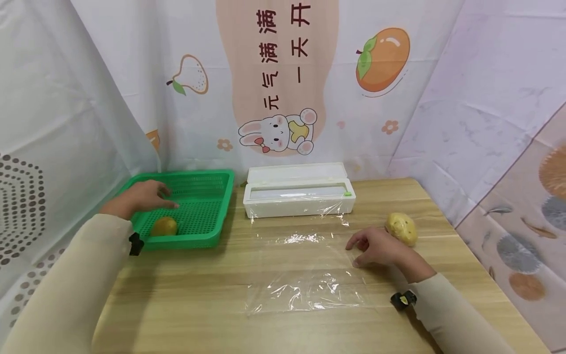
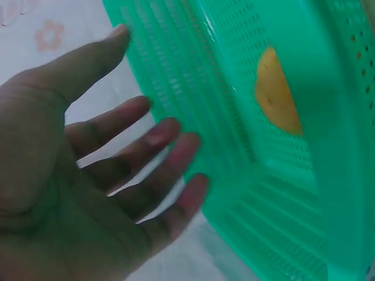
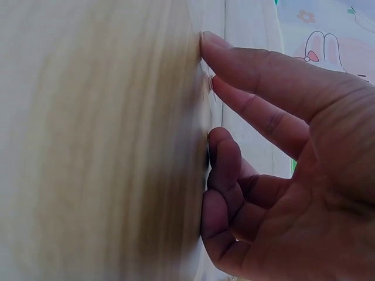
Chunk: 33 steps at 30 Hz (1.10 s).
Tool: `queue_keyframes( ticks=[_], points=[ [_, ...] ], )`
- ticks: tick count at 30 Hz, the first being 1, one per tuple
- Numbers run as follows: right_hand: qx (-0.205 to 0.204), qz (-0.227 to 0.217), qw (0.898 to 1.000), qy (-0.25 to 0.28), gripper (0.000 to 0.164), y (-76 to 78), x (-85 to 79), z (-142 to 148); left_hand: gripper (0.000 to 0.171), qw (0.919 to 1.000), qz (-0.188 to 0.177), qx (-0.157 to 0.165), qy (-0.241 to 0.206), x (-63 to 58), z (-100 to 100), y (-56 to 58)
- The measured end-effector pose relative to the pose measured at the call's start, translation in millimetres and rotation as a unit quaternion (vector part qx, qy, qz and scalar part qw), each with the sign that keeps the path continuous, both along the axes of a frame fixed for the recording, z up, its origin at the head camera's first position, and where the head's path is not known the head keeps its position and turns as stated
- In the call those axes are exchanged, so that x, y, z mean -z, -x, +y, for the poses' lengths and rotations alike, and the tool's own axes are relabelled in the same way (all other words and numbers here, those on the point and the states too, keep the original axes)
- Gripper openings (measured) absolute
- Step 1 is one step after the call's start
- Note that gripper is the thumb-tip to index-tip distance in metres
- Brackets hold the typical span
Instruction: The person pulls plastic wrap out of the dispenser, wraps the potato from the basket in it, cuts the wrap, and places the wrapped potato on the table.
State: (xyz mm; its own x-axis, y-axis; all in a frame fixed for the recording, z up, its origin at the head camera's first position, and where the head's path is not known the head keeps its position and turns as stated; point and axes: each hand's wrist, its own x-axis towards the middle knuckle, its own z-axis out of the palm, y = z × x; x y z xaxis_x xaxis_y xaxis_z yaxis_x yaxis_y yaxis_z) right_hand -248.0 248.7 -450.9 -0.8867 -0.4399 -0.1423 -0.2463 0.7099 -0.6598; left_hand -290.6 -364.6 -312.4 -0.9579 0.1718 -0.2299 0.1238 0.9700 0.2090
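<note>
In the head view my left hand [image 1: 148,197] is over the green basket [image 1: 226,206], fingers spread and holding nothing. A yellow-brown potato [image 1: 164,226] lies in the basket below this hand; the left wrist view shows part of the potato [image 2: 275,93] behind the basket's rim. My right hand [image 1: 379,247] rests at the right edge of a clear sheet of cling film [image 1: 305,265] lying on the table. Its thumb and index fingertips touch down apart from each other, and the other fingers are bent. Just beyond this hand sits a pale, shiny potato [image 1: 402,229].
A white cling film box [image 1: 300,206] with a raised lid [image 1: 297,173] and a small green slider [image 1: 347,193] stands at the back of the wooden table [image 1: 199,300]. The film runs from its front. Printed curtains [image 1: 199,29] hang behind and at both sides.
</note>
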Motion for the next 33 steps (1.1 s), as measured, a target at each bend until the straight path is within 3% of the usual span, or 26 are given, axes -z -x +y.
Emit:
queue_keyframes(
  ticks=[4, 7, 13, 16, 18, 24, 28, 33],
  points=[
    [-0.001, 0.000, 1.000, 0.002, 0.037, 0.4, 0.7, 0, 0.084, 0.9947, -0.102, -0.005, 0.014, 4.0, -5, 4.4],
    [0.000, 0.002, 1.000, 0.002, 0.037, 0.4, 0.9, 2, 0.096, 0.9872, -0.158, -0.018, 0.012, 6.6, -4, 7.0],
    [-0.009, 0.009, 1.000, 0.005, 0.036, 0.9, 1.8, 3, 0.121, 0.9722, -0.222, -0.074, 0.007, 9.6, -9, 8.4],
    [-0.011, 0.011, 1.000, 0.008, 0.036, 1.4, 3.4, 3, 0.126, 0.9693, -0.229, -0.088, 0.015, 9.6, -12, 8.5],
    [-0.010, 0.011, 1.000, 0.009, 0.036, 1.6, 4.4, 3, 0.118, 0.9689, -0.232, -0.086, 0.011, 10.3, -12, 9.0],
    [-0.009, 0.009, 1.000, 0.009, 0.035, 1.7, 5.7, 4, 0.049, 0.9680, -0.240, -0.058, 0.045, 13.8, -5, 5.7],
    [-0.008, 0.011, 1.000, 0.008, 0.035, 2.8, 5.9, 4, 0.040, 0.9698, -0.224, -0.069, 0.068, 14.8, -5, 3.6],
    [-0.005, 0.009, 1.000, 0.005, 0.035, 4.3, 5.7, 4, 0.039, 0.9714, -0.225, -0.053, 0.056, 18.7, -12, 8.1]
  ],
)
